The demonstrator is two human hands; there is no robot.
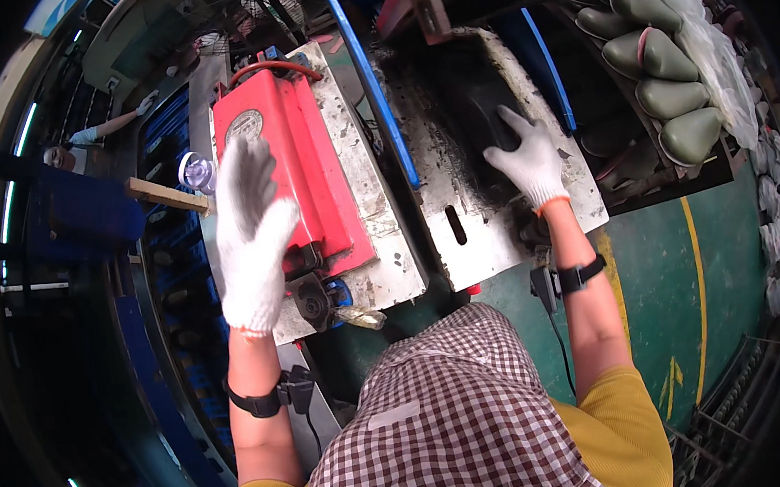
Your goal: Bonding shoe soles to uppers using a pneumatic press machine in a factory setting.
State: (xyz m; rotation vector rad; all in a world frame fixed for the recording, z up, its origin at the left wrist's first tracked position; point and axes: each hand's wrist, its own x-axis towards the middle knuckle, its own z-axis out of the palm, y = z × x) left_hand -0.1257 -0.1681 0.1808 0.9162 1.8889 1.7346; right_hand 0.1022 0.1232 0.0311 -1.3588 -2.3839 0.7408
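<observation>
Both my hands wear white knit gloves. My left hand [250, 240] is raised in front of a red machine housing [299, 168], its fingers stretched out, its thumb apart, and nothing in it. Whether it touches the housing I cannot tell. At the right, my right hand [529, 157] spreads thumb and fingers at the edge of a dark, smooth shape [471, 116] on a stained white plate [521, 239]. That shape is too dark to name, and I cannot tell whether the fingertips rest on it.
Blue bars [370, 82] flank the plate. Several olive-green boots [666, 52] lie on a rack at the far right. A black knob [314, 301] sits below the red housing. A wooden stick [168, 195] and a clear plastic roll [196, 172] are left of it. Another person [84, 138] works at the far left.
</observation>
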